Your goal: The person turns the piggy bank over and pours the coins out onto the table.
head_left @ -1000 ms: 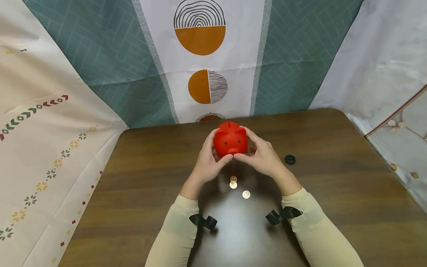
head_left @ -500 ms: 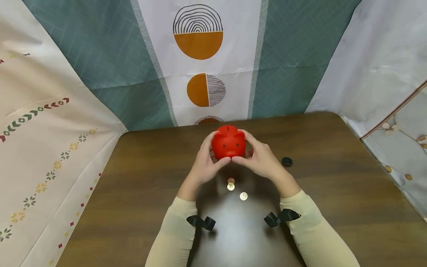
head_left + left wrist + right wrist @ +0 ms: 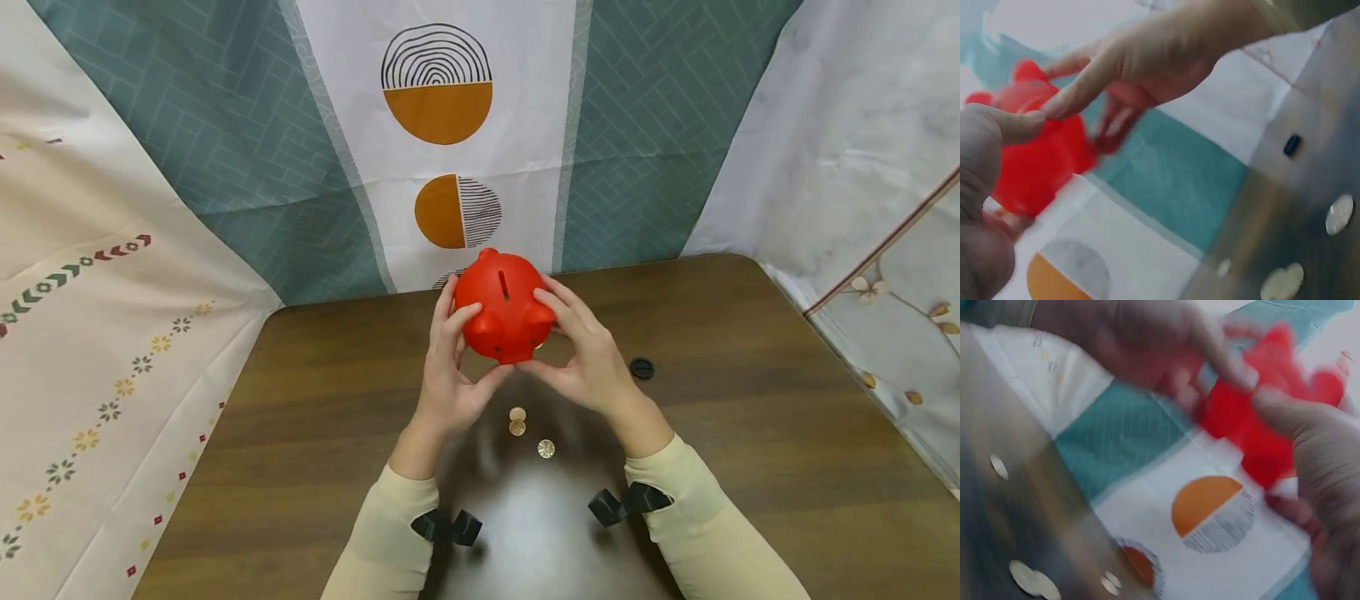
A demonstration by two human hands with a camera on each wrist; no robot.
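A red piggy bank (image 3: 504,302) is up above the table between both hands, tipped so its coin slot faces the head camera and its snout points toward the person. My left hand (image 3: 450,375) grips its left side, fingers round it and thumb at the snout. From the other side my right hand (image 3: 600,362) grips it the same way. Both thumbs meet under the snout in the head view. The bank (image 3: 1038,147) looks blurred in the left wrist view. Its underside is hidden from the head camera. A bit of gold (image 3: 538,345) shows beside its right edge.
Two gold coins (image 3: 517,420) lie touching on the wooden table (image 3: 322,450), with another coin (image 3: 546,448) to their right. A black round plug (image 3: 641,367) lies right of the right hand. Patterned cloths (image 3: 645,100) hang behind and at the sides.
Both hands have raised the piggy bank and tipped its top toward the camera, so the slot now shows fully. A bit of gold has appeared beside it. The touching coins look shifted.
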